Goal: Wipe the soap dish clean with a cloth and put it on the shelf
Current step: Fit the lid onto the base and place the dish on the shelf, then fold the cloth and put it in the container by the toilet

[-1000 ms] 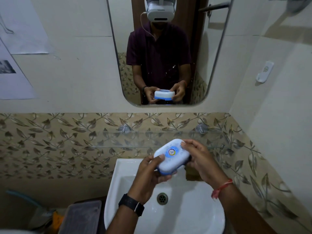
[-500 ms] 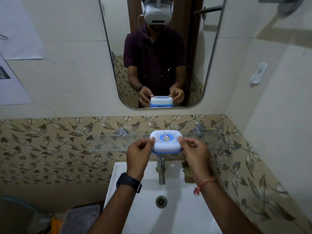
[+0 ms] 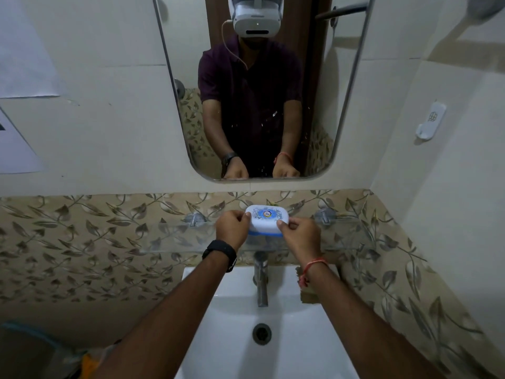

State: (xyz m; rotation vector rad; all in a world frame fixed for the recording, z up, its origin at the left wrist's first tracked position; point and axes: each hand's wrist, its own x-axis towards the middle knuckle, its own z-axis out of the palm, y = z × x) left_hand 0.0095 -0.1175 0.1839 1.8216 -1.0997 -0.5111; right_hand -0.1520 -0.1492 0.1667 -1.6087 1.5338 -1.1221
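Note:
The soap dish (image 3: 266, 219) is a closed white box with a blue base and a round blue sticker on its lid. It sits level over the clear glass shelf (image 3: 175, 236) fixed to the leaf-patterned wall tiles. My left hand (image 3: 232, 229) grips its left end and my right hand (image 3: 299, 235) grips its right end, fingertips on the lid's edge. Whether the dish rests on the glass or hovers just above it I cannot tell. A brownish cloth (image 3: 307, 295) lies on the basin's right rim, partly hidden by my right forearm.
Below the shelf are a white washbasin (image 3: 232, 337) and a metal tap (image 3: 261, 280). Above the shelf hangs a mirror (image 3: 259, 91) that reflects the person. A white hook (image 3: 430, 120) is on the right wall. Two metal brackets (image 3: 325, 216) hold the shelf.
Both hands carried the soap dish up from over the basin and forward to the glass shelf, levelling it on the way. The grip on both ends stayed.

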